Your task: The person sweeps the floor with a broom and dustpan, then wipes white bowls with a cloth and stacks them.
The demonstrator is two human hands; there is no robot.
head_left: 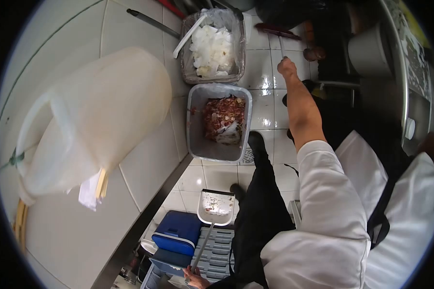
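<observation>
- Here, the right hand is stretched out over the tiled floor, fist closed round the thin handle of a broom whose red head lies on the tiles beyond it.
- The left hand, low at the frame's bottom edge, grips the long handle of a dustpan.
- The dustpan is held level above the floor, with pale scraps in its tray.
- Just beyond it stands a grey bin holding reddish waste.
- Touching that bin's far end is a second bin full of white pieces.
- A big white jug hangs against the wall at left.
- A blue box sits beside the dustpan handle.
</observation>
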